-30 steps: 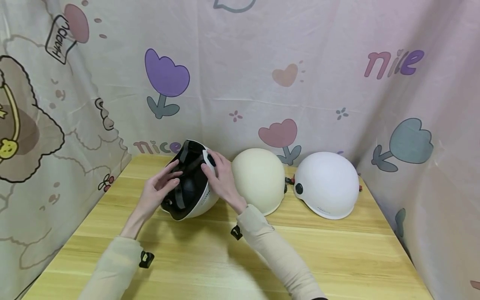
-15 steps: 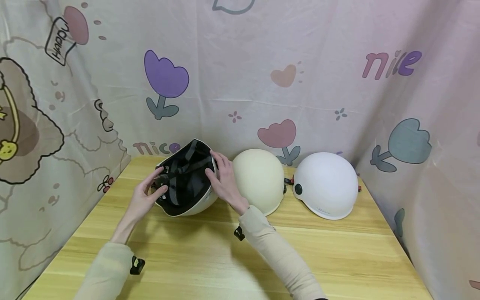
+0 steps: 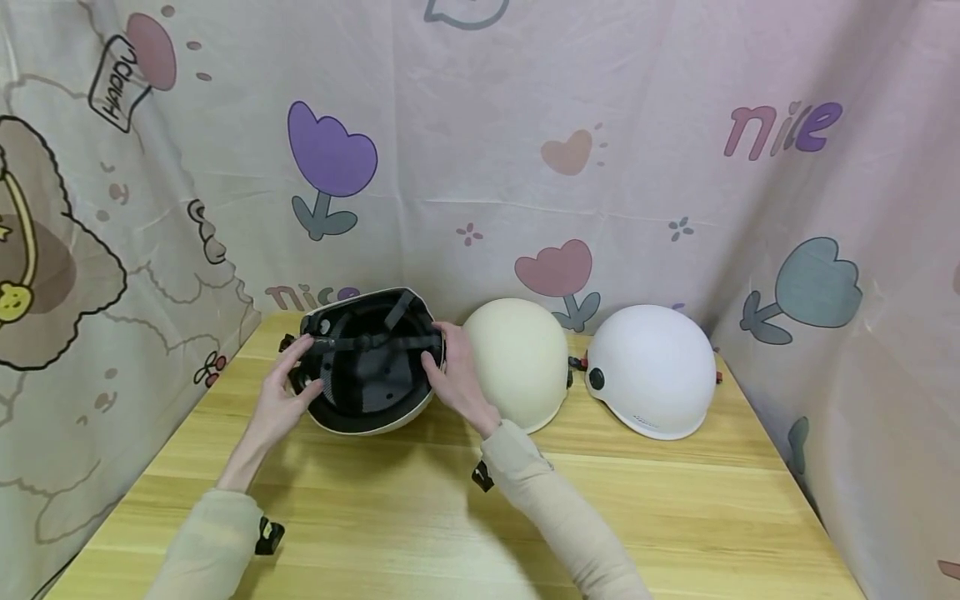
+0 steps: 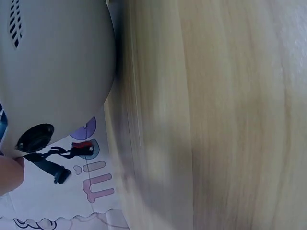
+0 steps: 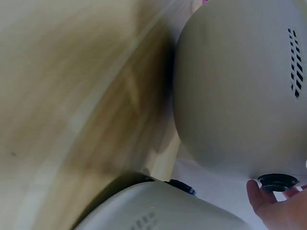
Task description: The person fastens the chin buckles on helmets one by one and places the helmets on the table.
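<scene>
A cream helmet [image 3: 375, 421] is tipped back at the table's left rear, its black padded inside turned toward me. Across the opening runs a dark chin strap [image 3: 345, 343]. My left hand [image 3: 279, 400] grips the left rim, and my right hand [image 3: 461, 379] holds the right rim with the thumb along the inner edge. In the left wrist view, a loose strap end with a buckle [image 4: 57, 173] hangs beside a round black disc [image 4: 36, 137] on the shell. The right wrist view has fingers around another black disc [image 5: 277, 182] on the opposite side.
A second cream helmet [image 3: 516, 362] stands dome up close by my right hand. Right of it is a white helmet [image 3: 651, 371], also dome up. Behind the wooden table [image 3: 390, 525] hangs a printed cloth [image 3: 465, 125].
The helmet has turned and tipped so its opening faces me more fully. My left hand has shifted left and slightly down to the rim; my right hand has moved slightly right and down with it.
</scene>
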